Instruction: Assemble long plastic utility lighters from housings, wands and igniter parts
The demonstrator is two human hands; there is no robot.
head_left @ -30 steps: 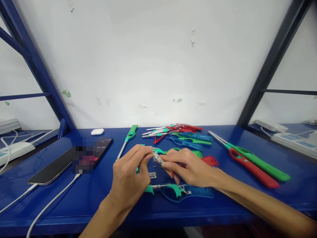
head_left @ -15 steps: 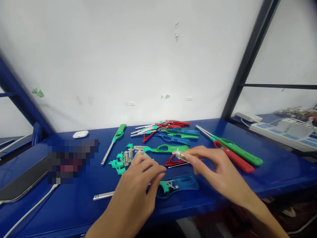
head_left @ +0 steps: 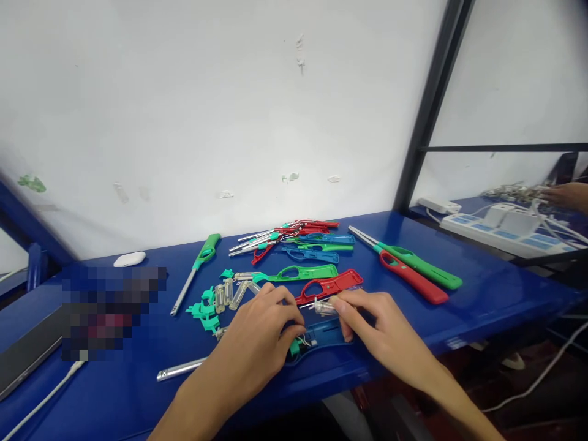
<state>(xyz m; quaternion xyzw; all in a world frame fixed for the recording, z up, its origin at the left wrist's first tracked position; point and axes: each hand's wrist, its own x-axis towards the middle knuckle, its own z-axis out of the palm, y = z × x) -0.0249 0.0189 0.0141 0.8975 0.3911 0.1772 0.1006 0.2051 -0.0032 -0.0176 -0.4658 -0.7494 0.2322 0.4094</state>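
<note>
My left hand [head_left: 257, 343] rests with curled fingers on the left end of a blue lighter shell [head_left: 321, 335] that lies near the shelf's front edge, beside its teal trigger [head_left: 294, 348]. My right hand [head_left: 374, 327] pinches a small clear gas tank [head_left: 324, 305] and holds it just above the blue shell. A metal nozzle tube [head_left: 180, 369] sticks out to the left under my left wrist. A red shell [head_left: 328, 286] and a green shell [head_left: 298, 273] lie just behind my fingers.
Clear tanks [head_left: 232, 293] and teal triggers [head_left: 202, 309] lie left of my hands. A heap of lighter parts [head_left: 294, 240] sits at the back, finished lighters [head_left: 411, 272] to the right, a green one [head_left: 197, 263] to the left. A phone [head_left: 27, 352] and white earbud case [head_left: 129, 259] lie far left. Another person's hand [head_left: 567, 195] shows at far right.
My head turned right, so everything shifted left. My right hand brought the clear tank down and back toward the blue shell. My left hand settled on the shell's left end.
</note>
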